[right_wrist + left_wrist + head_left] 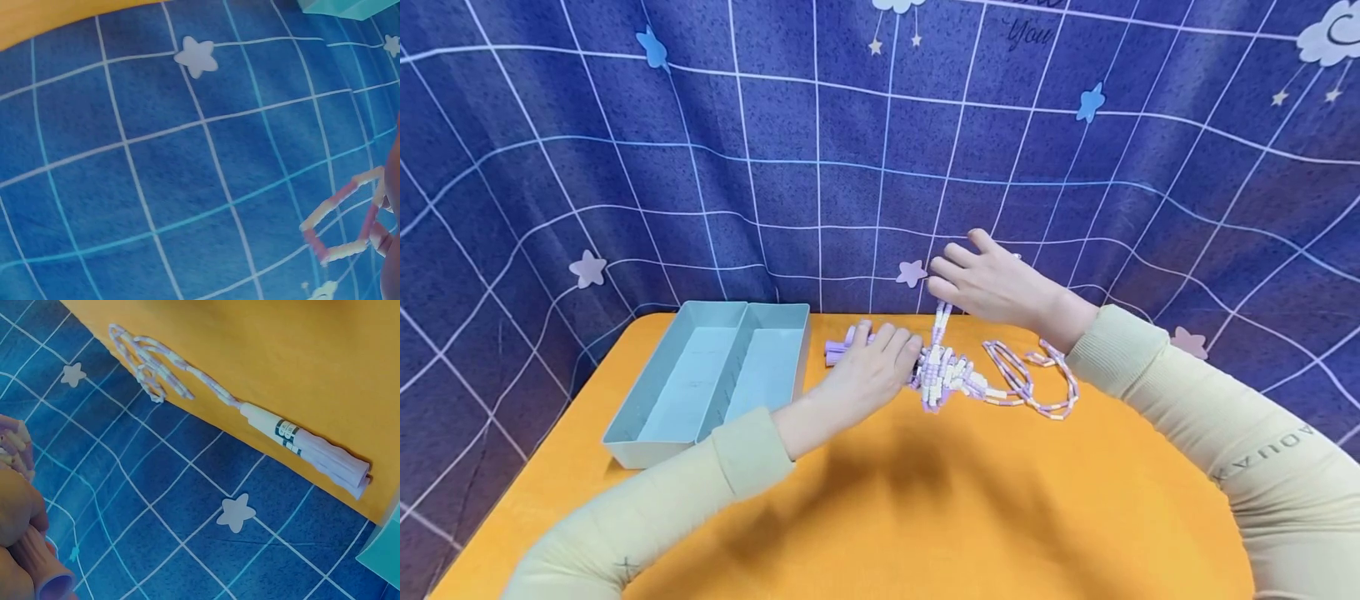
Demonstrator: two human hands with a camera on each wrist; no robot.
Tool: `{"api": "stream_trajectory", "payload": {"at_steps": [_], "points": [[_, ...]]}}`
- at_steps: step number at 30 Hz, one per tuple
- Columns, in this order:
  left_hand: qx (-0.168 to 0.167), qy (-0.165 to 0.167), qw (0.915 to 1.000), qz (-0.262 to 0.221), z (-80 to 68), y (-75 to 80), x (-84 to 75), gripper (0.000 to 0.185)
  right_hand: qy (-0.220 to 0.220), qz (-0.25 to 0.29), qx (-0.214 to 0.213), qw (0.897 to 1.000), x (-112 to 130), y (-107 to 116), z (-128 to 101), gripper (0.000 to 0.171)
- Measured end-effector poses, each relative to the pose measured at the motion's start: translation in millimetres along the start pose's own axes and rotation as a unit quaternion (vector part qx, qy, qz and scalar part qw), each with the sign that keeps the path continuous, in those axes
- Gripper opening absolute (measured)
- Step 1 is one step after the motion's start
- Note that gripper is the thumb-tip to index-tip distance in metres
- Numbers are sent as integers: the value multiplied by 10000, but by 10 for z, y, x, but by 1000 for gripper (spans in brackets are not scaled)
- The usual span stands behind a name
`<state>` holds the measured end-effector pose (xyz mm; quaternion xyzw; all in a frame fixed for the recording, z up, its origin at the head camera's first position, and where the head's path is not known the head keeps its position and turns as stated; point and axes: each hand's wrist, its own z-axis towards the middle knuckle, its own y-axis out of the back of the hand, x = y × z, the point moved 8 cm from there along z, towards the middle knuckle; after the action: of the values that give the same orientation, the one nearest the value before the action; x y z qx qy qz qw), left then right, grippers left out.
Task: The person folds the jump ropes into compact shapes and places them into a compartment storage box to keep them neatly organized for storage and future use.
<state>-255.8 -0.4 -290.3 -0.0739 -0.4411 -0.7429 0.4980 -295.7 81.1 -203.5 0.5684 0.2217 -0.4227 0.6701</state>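
Purple handles number two, the left hand gripping one, the right hand pinching one beaded loop.

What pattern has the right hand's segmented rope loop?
Alternating lilac and white segments; clearest in right wrist view.

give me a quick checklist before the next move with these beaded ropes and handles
1. Left hand holding a handle: ok.
2. Right hand holding a bead loop: ok.
3. Second handle supported: ok, lying on the table.
4. Rope from that second handle gathered: not ok, spread in loose loops.
5. Bundle free of tangles: cannot tell, its strands overlap.
6. Tray upright: ok, on the person's left.
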Motion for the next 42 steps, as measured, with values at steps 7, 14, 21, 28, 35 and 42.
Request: {"api": "stream_trajectory", "payload": {"at_steps": [7, 14, 21, 28, 35, 42], "points": [[-191, 220, 9987, -412, -3, 129, 74, 23, -304, 337, -68, 9989, -31, -225, -138, 17], [-308, 645, 9965, -429, 9, 183, 199, 21, -597, 571, 66, 9966, 111, -501, -305, 18], [-472, 990, 9924, -556, -7, 174, 316, 25, -928, 1152, -53, 9890, 407, -630, -377, 20], [-102, 1175, 9915, -554, -29, 55, 385, 30, -1430, 1288, -225, 9810, 670, -535, -389, 17], [105, 1355, 9904, -249, -38, 10, 416, 29, -2612, 1441, 302, 9540, 734, -385, -377, 20], [253, 1494, 9883, -156, -36, -15, 432, 32, -3305, 2063, -50, 9209, 757, -78, -398, 21]]}}
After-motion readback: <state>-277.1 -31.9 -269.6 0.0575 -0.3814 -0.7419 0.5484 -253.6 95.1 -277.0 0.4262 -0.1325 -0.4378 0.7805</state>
